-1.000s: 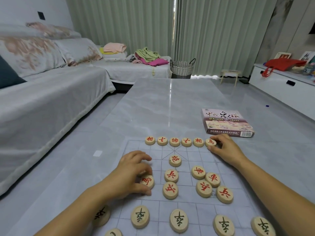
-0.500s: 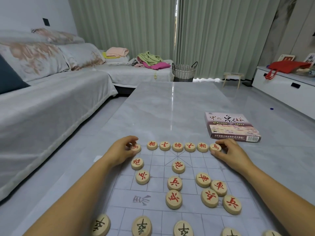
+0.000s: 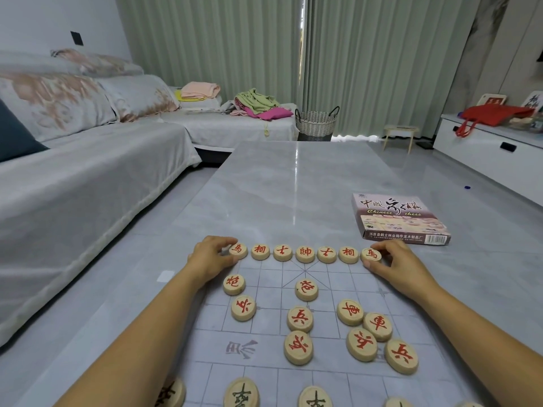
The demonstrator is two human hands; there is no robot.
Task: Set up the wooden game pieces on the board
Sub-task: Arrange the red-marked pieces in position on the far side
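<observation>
A thin translucent game board (image 3: 329, 374) with a printed grid lies on the grey table. Along its far edge runs a row of round wooden pieces with red characters. My left hand (image 3: 210, 258) pinches the leftmost piece of that row (image 3: 238, 248). My right hand (image 3: 395, 264) pinches the rightmost piece (image 3: 370, 255). Several more red pieces lie loose on the board's middle, such as one at centre (image 3: 306, 289) and a cluster at the right (image 3: 377, 337). Black-marked pieces (image 3: 241, 393) line the near edge.
The Chinese chess box (image 3: 399, 220) lies on the table (image 3: 293, 186) beyond my right hand. A grey sofa (image 3: 73, 183) runs along the left. A wicker basket (image 3: 316, 123), a small stool and a white cabinet stand at the back and right.
My left hand went from the board's middle up to the far row's left end, carrying a red piece there. My right hand stayed on the rightmost piece. The camera tilted slightly.
</observation>
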